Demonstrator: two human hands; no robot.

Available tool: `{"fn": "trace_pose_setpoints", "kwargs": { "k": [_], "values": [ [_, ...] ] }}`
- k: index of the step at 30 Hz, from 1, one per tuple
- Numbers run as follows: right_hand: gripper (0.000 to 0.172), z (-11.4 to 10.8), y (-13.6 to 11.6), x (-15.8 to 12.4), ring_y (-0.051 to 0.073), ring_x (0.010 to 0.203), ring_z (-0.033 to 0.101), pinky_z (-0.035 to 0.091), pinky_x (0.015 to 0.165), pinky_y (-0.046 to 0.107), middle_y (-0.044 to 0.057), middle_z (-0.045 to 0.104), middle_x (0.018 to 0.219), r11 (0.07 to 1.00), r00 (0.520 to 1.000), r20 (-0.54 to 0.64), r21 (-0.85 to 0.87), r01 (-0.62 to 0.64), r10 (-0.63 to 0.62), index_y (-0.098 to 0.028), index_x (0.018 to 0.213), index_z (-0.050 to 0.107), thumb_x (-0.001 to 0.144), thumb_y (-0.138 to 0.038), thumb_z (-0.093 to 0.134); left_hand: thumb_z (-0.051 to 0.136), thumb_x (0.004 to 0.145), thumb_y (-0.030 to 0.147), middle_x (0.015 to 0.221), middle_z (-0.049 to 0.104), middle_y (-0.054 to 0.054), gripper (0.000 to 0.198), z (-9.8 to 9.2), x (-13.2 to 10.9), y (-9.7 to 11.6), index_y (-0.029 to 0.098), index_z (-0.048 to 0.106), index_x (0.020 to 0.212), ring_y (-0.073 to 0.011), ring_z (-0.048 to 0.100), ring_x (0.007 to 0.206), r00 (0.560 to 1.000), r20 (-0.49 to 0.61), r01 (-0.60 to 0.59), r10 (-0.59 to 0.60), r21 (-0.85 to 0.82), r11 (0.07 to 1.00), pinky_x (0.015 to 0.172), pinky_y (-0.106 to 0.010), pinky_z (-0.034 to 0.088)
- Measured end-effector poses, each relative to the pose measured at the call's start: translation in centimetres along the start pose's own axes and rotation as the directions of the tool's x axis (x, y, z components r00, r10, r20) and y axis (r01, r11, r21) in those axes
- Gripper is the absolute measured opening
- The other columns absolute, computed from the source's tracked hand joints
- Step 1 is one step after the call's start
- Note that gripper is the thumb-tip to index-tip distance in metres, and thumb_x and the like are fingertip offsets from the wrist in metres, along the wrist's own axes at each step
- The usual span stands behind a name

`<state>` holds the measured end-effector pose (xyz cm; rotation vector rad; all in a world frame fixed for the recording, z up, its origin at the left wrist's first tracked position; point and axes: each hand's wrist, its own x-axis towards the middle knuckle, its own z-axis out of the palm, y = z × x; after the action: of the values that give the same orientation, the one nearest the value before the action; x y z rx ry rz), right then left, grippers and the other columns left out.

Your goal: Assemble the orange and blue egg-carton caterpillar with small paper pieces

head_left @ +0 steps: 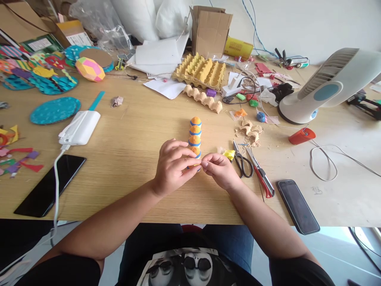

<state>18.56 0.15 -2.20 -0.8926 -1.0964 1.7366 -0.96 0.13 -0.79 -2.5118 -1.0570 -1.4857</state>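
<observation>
An orange and blue strip of egg-carton bumps (195, 131) lies lengthwise on the wooden table in front of me. My left hand (175, 163) curves over its near end, fingers bent toward the right. Beside it, my right hand (219, 169) has thumb and index finger pinched together at the strip's right edge, close to the left fingertips. Whatever is between the right fingers is too small to make out. The near bumps are partly hidden behind the left fingers. Just right of my right hand lies a yellow packet (228, 155).
Black-handled scissors (244, 163) and a red utility knife (262, 174) lie at the right, near a phone (297, 206). A white fan (324, 87) stands behind them. A yellow egg tray (199, 72) sits at the back. A white power bank (79, 128) and black phone (50, 184) lie left.
</observation>
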Motion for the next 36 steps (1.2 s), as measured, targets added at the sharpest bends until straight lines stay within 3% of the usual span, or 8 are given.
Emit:
{"fn": "trace_pose_setpoints", "kwargs": {
  "k": [8, 12, 14, 18, 20, 23, 25, 36],
  "values": [
    [0.023, 0.1, -0.1, -0.1, 0.008, 0.055, 0.043, 0.030, 0.051, 0.023, -0.001, 0.060, 0.065, 0.999, 0.998, 0.041, 0.032, 0.036, -0.037, -0.017, 0.075, 0.067, 0.078, -0.036, 0.081, 0.077, 0.083, 0.022, 0.088, 0.073, 0.002, 0.010, 0.0, 0.0, 0.1, 0.031, 0.073, 0.085, -0.0222, 0.061, 0.110, 1.000, -0.005, 0.012, -0.012, -0.030, 0.999, 0.107, -0.048, 0.044],
    [0.012, 0.0, -0.4, 0.1, 0.008, 0.054, 0.043, 0.029, 0.050, 0.021, -0.001, 0.062, 0.064, 0.988, 0.999, -0.036, 0.152, 0.018, -0.013, -0.018, 0.075, 0.065, 0.080, -0.026, 0.072, 0.078, 0.082, 0.020, 0.089, 0.073, 0.002, 0.011, 0.0, 0.1, 0.1, 0.029, 0.072, 0.084, -0.0225, 0.061, 0.109, 0.999, -0.027, 0.017, -0.019, -0.044, 0.999, 0.104, -0.046, 0.046],
    [0.003, -0.1, -0.7, 0.2, 0.009, 0.055, 0.045, 0.029, 0.049, 0.021, 0.000, 0.064, 0.067, 0.971, 0.999, -0.052, 0.237, -0.003, 0.016, -0.018, 0.077, 0.065, 0.076, -0.020, 0.067, 0.078, 0.082, 0.021, 0.089, 0.073, 0.002, 0.010, 0.0, 0.1, 0.1, 0.028, 0.072, 0.085, -0.0226, 0.061, 0.109, 0.999, -0.032, 0.020, -0.021, -0.045, 0.999, 0.104, -0.046, 0.047],
    [0.007, -0.3, -1.1, 0.3, 0.008, 0.052, 0.041, 0.020, 0.044, 0.021, 0.001, 0.063, 0.069, 0.945, 0.996, -0.029, 0.319, -0.070, 0.084, -0.018, 0.072, 0.063, 0.065, -0.015, 0.062, 0.077, 0.084, 0.025, 0.089, 0.073, 0.002, 0.007, 0.0, 0.1, 0.1, 0.030, 0.073, 0.086, -0.0225, 0.061, 0.108, 0.999, -0.021, 0.028, -0.029, -0.034, 0.999, 0.105, -0.047, 0.046],
    [0.003, -0.3, -1.0, 0.2, 0.008, 0.051, 0.037, 0.019, 0.044, 0.021, 0.001, 0.061, 0.067, 0.951, 0.994, -0.002, 0.293, -0.102, 0.108, -0.017, 0.072, 0.064, 0.070, -0.019, 0.064, 0.077, 0.085, 0.027, 0.090, 0.074, 0.002, 0.006, 0.0, 0.0, 0.1, 0.031, 0.073, 0.088, -0.0224, 0.061, 0.109, 0.999, -0.012, 0.029, -0.029, -0.032, 0.999, 0.106, -0.047, 0.045],
    [0.019, 0.0, -0.6, -0.1, 0.007, 0.052, 0.037, 0.020, 0.046, 0.022, -0.001, 0.058, 0.065, 0.971, 0.992, 0.064, 0.205, -0.120, 0.109, -0.016, 0.083, 0.071, 0.080, -0.035, 0.072, 0.077, 0.086, 0.028, 0.091, 0.074, 0.002, 0.009, 0.1, -0.2, 0.0, 0.032, 0.075, 0.093, -0.0223, 0.061, 0.111, 1.000, -0.005, 0.022, -0.023, -0.026, 0.999, 0.107, -0.047, 0.044],
    [0.024, 0.2, -0.4, -0.2, 0.007, 0.055, 0.039, 0.024, 0.049, 0.022, -0.002, 0.059, 0.067, 0.985, 0.992, 0.095, 0.141, -0.101, 0.088, -0.017, 0.088, 0.073, 0.077, -0.037, 0.079, 0.078, 0.086, 0.027, 0.091, 0.074, 0.002, 0.014, 0.2, -0.2, -0.1, 0.034, 0.075, 0.098, -0.0222, 0.060, 0.111, 1.000, -0.002, 0.018, -0.019, -0.014, 1.000, 0.107, -0.046, 0.044],
    [0.028, 0.2, -0.2, -0.2, 0.005, 0.051, 0.033, 0.020, 0.049, 0.023, -0.003, 0.060, 0.063, 0.992, 0.998, 0.013, 0.101, -0.070, 0.069, -0.017, 0.076, 0.070, 0.072, -0.040, 0.085, 0.078, 0.085, 0.021, 0.094, 0.075, 0.002, 0.023, 0.2, -0.2, 0.0, 0.034, 0.074, 0.104, -0.0224, 0.059, 0.112, 0.999, 0.035, 0.020, -0.019, -0.015, 1.000, 0.108, -0.048, 0.042]
  ]
}}
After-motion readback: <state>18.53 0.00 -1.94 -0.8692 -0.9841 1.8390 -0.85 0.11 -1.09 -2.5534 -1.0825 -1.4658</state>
